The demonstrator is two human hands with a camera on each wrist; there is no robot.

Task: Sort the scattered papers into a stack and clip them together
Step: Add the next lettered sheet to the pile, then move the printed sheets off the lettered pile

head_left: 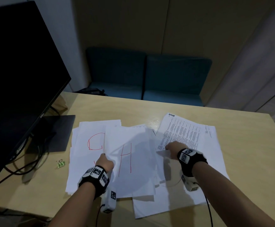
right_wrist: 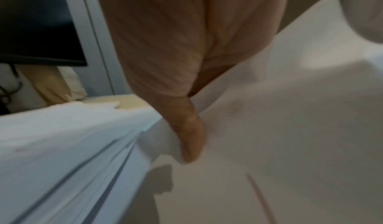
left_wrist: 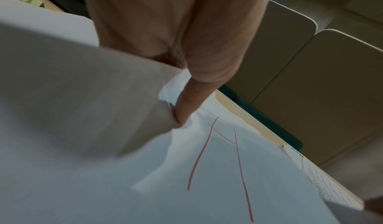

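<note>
White papers lie spread over the wooden desk [head_left: 149, 110]. On top in the middle is a sheet with a red H [head_left: 130, 161], also seen in the left wrist view [left_wrist: 228, 170]. My left hand [head_left: 104, 162] pinches the H sheet's left edge, thumb [left_wrist: 186, 106] on top. A sheet with a red G [head_left: 91, 141] lies beneath at the left. My right hand [head_left: 172, 149] pinches the right edge of the middle sheets, thumb [right_wrist: 188, 137] pressed on paper. A printed text page [head_left: 182, 130] lies at the right. A green binder clip [head_left: 61, 163] sits left of the papers.
A black Dell monitor [head_left: 18, 79] stands at the left on a dark base [head_left: 58, 133], with cables [head_left: 27, 167] running across the desk beside the clip. Blue chairs [head_left: 146, 76] stand beyond the far desk edge. Bare desk shows at the far right.
</note>
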